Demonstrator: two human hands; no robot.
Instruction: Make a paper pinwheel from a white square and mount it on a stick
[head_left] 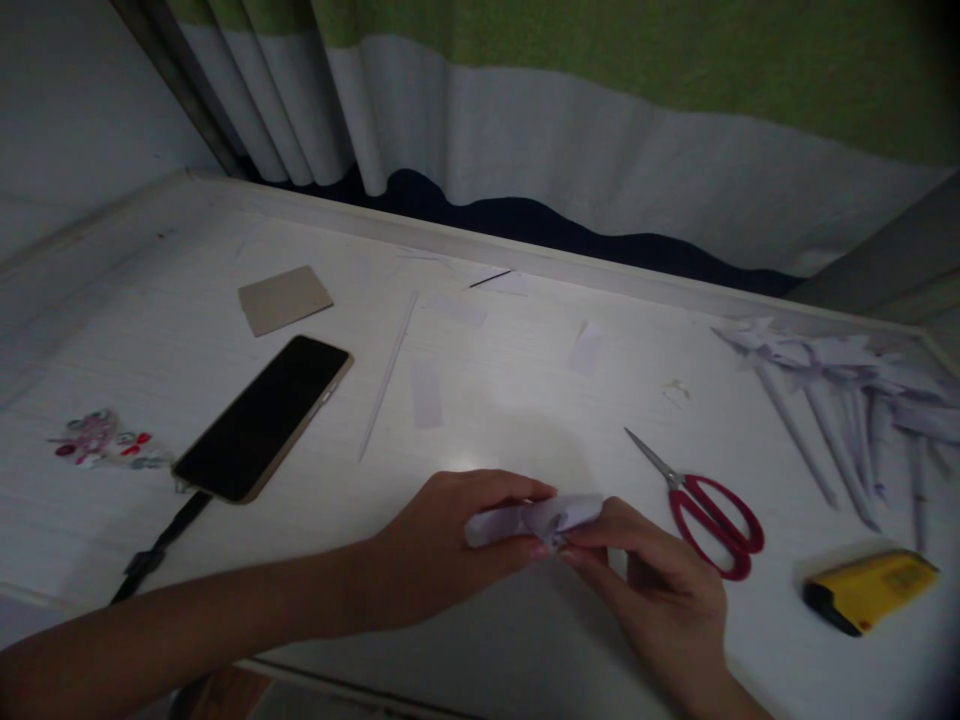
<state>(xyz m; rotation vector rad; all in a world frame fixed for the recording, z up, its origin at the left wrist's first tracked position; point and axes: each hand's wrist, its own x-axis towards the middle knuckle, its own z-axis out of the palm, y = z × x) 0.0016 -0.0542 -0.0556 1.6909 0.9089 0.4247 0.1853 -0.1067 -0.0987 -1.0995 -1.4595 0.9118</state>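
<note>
A piece of folded white paper, curled at its middle, is held just above the table's near edge. My left hand pinches it from the left, thumb below and fingers above. From the right, my right hand grips the lower part of the same paper between thumb and fingers. Red-handled scissors lie right beside my right hand, blades pointing away to the left. Part of the paper is hidden behind my fingers.
Several rolled-paper sticks with folded paper tops are heaped at the right. A yellow tool with a black end lies nearby. To the left are a phone with a beaded charm, a brown card, a thin white stick and paper strips.
</note>
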